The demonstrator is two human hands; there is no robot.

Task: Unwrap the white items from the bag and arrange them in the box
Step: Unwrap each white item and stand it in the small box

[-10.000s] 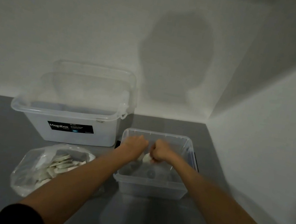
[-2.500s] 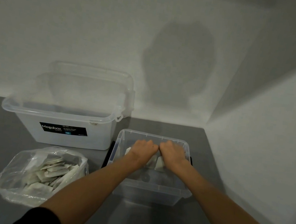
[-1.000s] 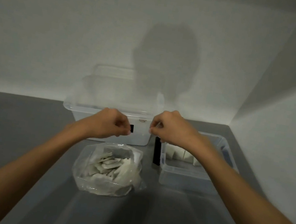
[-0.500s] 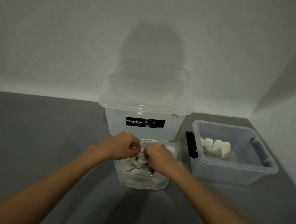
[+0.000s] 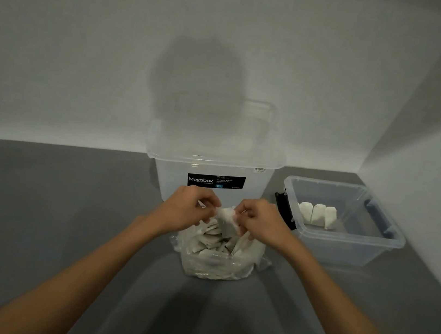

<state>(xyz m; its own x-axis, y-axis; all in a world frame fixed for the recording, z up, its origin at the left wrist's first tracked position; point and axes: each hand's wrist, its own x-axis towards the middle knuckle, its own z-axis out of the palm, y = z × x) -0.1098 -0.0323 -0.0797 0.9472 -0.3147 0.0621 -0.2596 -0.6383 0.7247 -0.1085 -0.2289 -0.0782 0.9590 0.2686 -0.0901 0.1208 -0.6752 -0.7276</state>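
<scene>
A clear plastic bag (image 5: 214, 260) full of several wrapped white items stands on the grey table in front of me. Just above its mouth, my left hand (image 5: 188, 209) and my right hand (image 5: 260, 220) pinch the two sides of one wrapped white item (image 5: 225, 217) between them. To the right, a small clear box (image 5: 344, 251) holds three white items (image 5: 316, 214) standing upright in a row against its left part.
A large clear Megabox tub (image 5: 213, 171) stands right behind the bag, with its lid (image 5: 258, 115) leaning on the wall behind it. White walls close the back and the right side. The small box has a black latch (image 5: 283, 205) on its left end.
Both hands left the small box and moved left to the bag, and my view turned with them. They now hold one wrapped item, slightly higher above the bag than half a second ago.
</scene>
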